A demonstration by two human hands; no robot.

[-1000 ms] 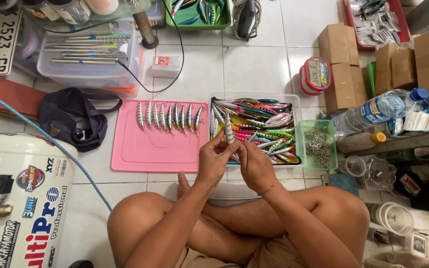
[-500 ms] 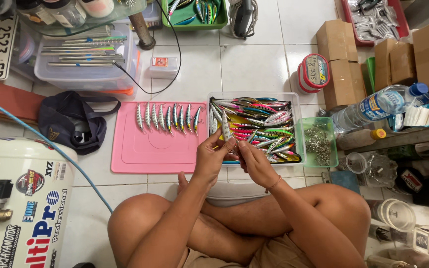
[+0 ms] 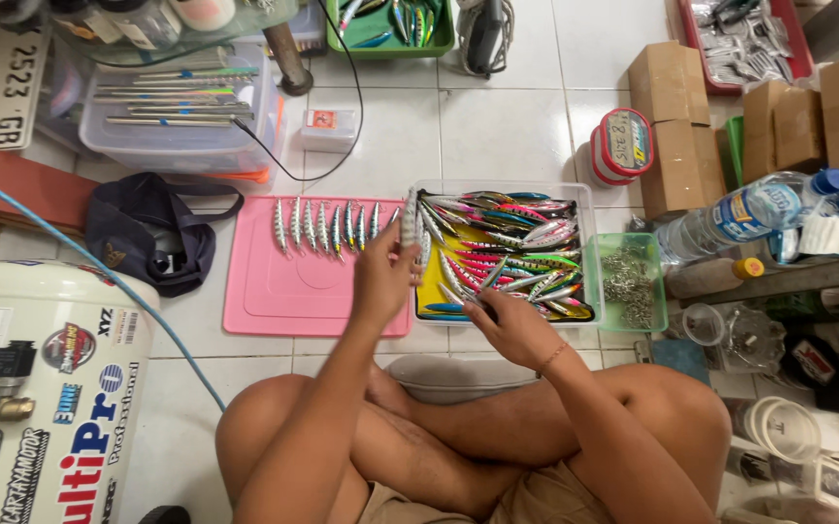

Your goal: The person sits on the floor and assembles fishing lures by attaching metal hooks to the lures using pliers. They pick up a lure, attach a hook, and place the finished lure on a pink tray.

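Left hand (image 3: 385, 277) holds a silver fishing lure (image 3: 410, 221) upright, fingers clamped on its lower body, above the pink tray's (image 3: 274, 306) right edge. Right hand (image 3: 507, 325) pinches a lure (image 3: 490, 278) over the clear lure box (image 3: 589, 209). Judged light, rigid, glossy and slippery; grip mid-body, clear of any hooks.

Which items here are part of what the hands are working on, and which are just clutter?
In use:
left hand holding a silver lure
right hand
tray of coloured lures
pink board with lure row
green hook tub

Lying about:
dark bag
cardboard boxes
water bottle
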